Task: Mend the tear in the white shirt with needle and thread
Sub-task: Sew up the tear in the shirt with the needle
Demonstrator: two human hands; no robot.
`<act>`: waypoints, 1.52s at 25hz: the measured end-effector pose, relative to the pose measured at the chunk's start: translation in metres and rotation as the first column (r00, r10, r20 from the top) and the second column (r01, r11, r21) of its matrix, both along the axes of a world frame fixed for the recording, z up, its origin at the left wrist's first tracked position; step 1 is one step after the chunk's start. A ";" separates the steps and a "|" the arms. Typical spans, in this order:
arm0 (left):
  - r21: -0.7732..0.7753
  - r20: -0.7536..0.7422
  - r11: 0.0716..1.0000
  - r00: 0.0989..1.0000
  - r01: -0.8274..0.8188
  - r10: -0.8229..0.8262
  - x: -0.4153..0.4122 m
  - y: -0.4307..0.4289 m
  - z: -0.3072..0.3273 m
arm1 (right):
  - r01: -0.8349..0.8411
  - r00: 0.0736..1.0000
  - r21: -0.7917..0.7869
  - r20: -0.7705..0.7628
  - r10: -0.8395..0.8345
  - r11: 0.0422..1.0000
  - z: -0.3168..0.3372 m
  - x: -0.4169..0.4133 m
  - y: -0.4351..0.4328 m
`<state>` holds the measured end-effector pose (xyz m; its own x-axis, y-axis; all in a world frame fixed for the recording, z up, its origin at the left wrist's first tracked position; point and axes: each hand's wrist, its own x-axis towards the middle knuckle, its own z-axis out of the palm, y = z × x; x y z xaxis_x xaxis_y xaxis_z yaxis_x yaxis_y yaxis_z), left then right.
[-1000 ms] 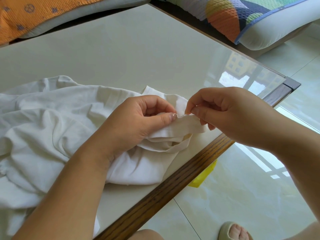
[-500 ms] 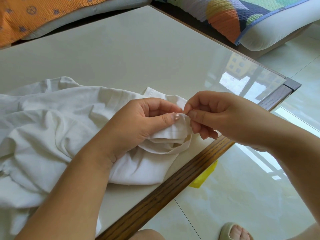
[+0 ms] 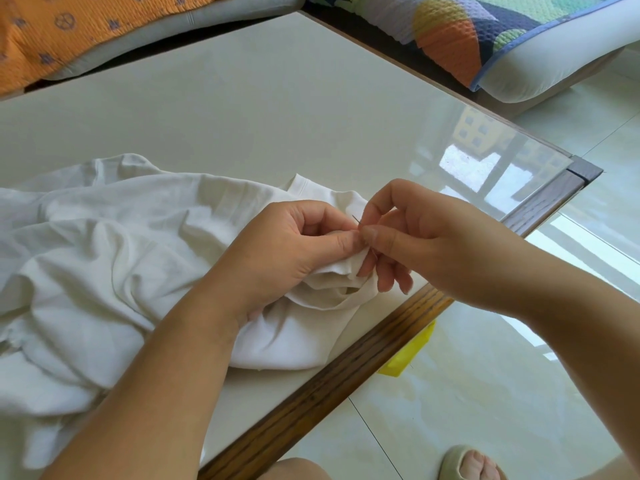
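— Where's the shirt?
— I see the shirt (image 3: pixel 104 265) lying crumpled and white on the table (image 3: pixel 242 116), with one hemmed fold bunched up near the wooden front edge.
— And the hands?
— My left hand (image 3: pixel 291 251) curls round that fold, thumb pressing it. My right hand (image 3: pixel 433 244) pinches the needle (image 3: pixel 356 220) between thumb and forefinger, with the other fingers loosely bent.

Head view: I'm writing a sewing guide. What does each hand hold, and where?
The left hand pinches a fold of the shirt near its edge; the right hand pinches the needle by its lower part, one end poking out.
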<state>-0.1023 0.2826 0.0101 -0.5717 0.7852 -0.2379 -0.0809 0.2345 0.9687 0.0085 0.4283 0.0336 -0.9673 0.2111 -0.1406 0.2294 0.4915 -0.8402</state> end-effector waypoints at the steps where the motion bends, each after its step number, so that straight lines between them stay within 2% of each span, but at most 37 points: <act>1: -0.011 -0.008 1.000 1.000 0.004 -0.004 0.001 0.001 0.000 | -0.001 1.000 0.060 0.025 -0.001 0.998 0.001 0.000 -0.002; 3: -0.036 -0.020 0.999 1.000 -0.002 0.001 0.001 0.001 -0.002 | 0.038 0.998 0.172 0.043 -0.046 0.984 0.001 -0.001 -0.004; 5: -0.055 -0.018 0.998 1.000 -0.018 0.017 0.001 0.001 -0.002 | 0.184 0.983 0.303 -0.073 -0.169 0.935 -0.001 -0.004 -0.001; 6: -0.061 -0.015 0.998 1.000 -0.018 0.017 0.001 0.000 -0.001 | 0.288 0.956 0.292 -0.150 -0.253 0.912 -0.001 -0.006 0.003; 7: -0.064 -0.011 0.998 1.000 -0.011 0.010 0.001 0.000 0.000 | 0.383 0.916 0.179 -0.199 -0.348 0.906 0.000 -0.008 0.007; 8: -0.066 -0.006 0.998 1.000 -0.003 0.002 0.002 0.000 0.001 | 0.439 0.876 -0.036 -0.203 -0.437 0.898 0.002 -0.009 0.012; 9: -0.068 -0.001 0.998 1.000 0.003 -0.003 0.003 0.000 0.002 | 0.439 0.852 -0.303 -0.158 -0.499 0.846 0.005 -0.010 0.014; 10: -0.069 0.004 0.998 1.000 0.005 -0.005 0.004 0.000 0.003 | 0.393 0.846 -0.552 -0.097 -0.525 0.735 0.009 -0.011 0.014; 11: -0.070 0.005 0.998 1.000 0.005 -0.005 0.004 0.000 0.004 | 0.335 0.848 -0.722 -0.048 -0.527 0.605 0.012 -0.011 0.014; 12: -0.071 0.003 0.997 1.000 0.001 -0.001 0.005 0.000 0.004 | 0.293 0.847 -0.815 -0.021 -0.532 0.499 0.014 -0.011 0.014; 13: -0.072 0.002 0.997 1.000 -0.005 0.005 0.005 0.001 0.004 | 0.273 0.834 -0.856 -0.016 -0.551 0.438 0.014 -0.011 0.015; 14: -0.070 0.004 0.997 1.000 -0.009 0.010 0.005 0.001 0.003 | 0.282 0.808 -0.862 -0.023 -0.589 0.421 0.013 -0.012 0.017; 15: -0.067 0.009 0.998 1.000 -0.012 0.012 0.005 0.000 0.003 | 0.330 0.768 -0.820 -0.054 -0.638 0.468 0.012 -0.013 0.018; 16: -0.065 0.013 0.998 1.000 -0.013 0.013 0.005 0.000 0.003 | 0.423 0.722 -0.705 -0.117 -0.682 0.569 0.009 -0.012 0.020; 17: -0.064 0.016 0.998 1.000 -0.013 0.014 0.005 0.000 0.003 | 0.531 0.686 -0.517 -0.203 -0.699 0.671 0.006 -0.011 0.021; 18: -0.061 0.019 0.998 1.000 -0.011 0.013 0.004 0.000 0.003 | 0.610 0.673 -0.302 -0.289 -0.680 0.732 0.005 -0.010 0.022; 19: -0.058 0.022 0.998 1.000 -0.008 0.009 0.004 0.000 0.003 | 0.641 0.685 -0.128 -0.350 -0.639 0.757 0.003 -0.009 0.020; 20: -0.052 0.027 0.999 1.000 -0.006 0.007 0.004 -0.001 0.003 | 0.640 0.706 -0.028 -0.374 -0.602 0.768 0.002 -0.008 0.018; 22: -0.042 0.036 0.999 0.999 -0.005 0.006 0.004 0.000 0.003 | 0.640 0.715 0.034 -0.391 -0.579 0.767 0.001 -0.008 0.017; 25: -0.047 0.028 0.999 1.000 0.003 -0.002 0.004 0.000 0.004 | 0.686 0.654 0.014 -0.450 -0.608 0.727 0.002 -0.007 0.020; 27: -0.047 0.035 0.999 0.999 0.004 -0.003 0.004 -0.001 0.004 | 0.637 0.722 0.057 -0.394 -0.569 0.768 0.003 -0.006 0.019; 29: -0.051 0.042 0.999 0.999 0.009 -0.007 0.003 -0.001 0.004 | 0.482 0.860 0.163 -0.273 -0.430 0.861 0.004 -0.005 0.014; 31: -0.050 0.051 0.999 0.999 0.016 -0.014 0.003 -0.001 0.005 | 0.312 0.946 0.281 -0.176 -0.271 0.908 0.005 -0.005 0.011; 34: -0.045 0.056 0.999 0.998 0.019 -0.016 0.004 -0.001 0.005 | 0.162 0.987 0.275 -0.044 -0.156 0.948 0.009 -0.005 0.010; 38: -0.038 0.051 0.999 0.998 0.031 -0.029 0.004 -0.001 0.006 | 0.043 0.999 0.237 0.020 -0.050 0.971 0.008 -0.001 0.013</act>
